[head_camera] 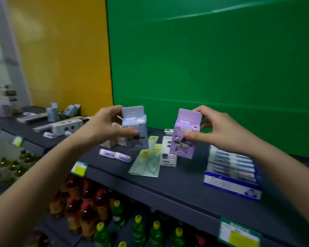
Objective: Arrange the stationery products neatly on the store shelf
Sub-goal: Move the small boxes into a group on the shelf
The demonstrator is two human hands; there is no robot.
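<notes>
My left hand point(103, 124) grips a small light-blue box point(135, 129) with a star-shaped window, held upright above the dark shelf point(177, 186). My right hand point(216, 130) grips a matching purple box point(185, 134), tilted slightly, a little to the right of the blue one. Both boxes hover above the shelf top. Below them lie a green flat packet point(146, 163), two small white erasers point(115, 155) and a stack of white cards point(168, 154). A beige box point(111, 142) stands behind my left hand, partly hidden.
A blue-and-white display tray point(230, 173) of packs sits at the shelf's right. Scattered grey boxes point(66, 126) lie on the left shelf section. Bottled drinks point(89, 207) fill the lower shelf. Price tags point(238, 235) hang on the front edge. A green wall stands behind.
</notes>
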